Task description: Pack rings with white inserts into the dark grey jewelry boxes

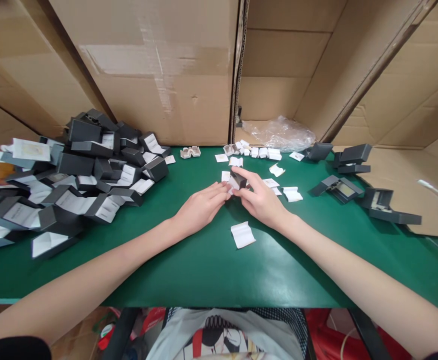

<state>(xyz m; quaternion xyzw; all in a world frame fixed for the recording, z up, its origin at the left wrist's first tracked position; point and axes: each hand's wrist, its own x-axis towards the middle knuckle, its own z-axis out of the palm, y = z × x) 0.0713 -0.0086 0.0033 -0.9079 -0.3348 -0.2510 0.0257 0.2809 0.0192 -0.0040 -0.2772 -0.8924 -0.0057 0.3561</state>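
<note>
A small black box [238,180] with a white inner part stands tilted between my hands, over the middle of the green table. My right hand [262,200] grips it, with the index finger over its top and the thumb at its lower side. The fingers of my left hand [200,210] are pressed together, their tips at the white part [232,186] on the box's left side. What those fingertips pinch is partly hidden. A loose white paper piece [243,234] lies just below my hands. More white pieces [292,194] lie to the right of my right hand.
A large heap of open black boxes [80,185] with white linings covers the left of the green table [204,280]. Several black boxes [384,207] lie at the right. Small white inserts [264,153] line the back, before clear plastic [282,134] and tall cardboard walls [159,75].
</note>
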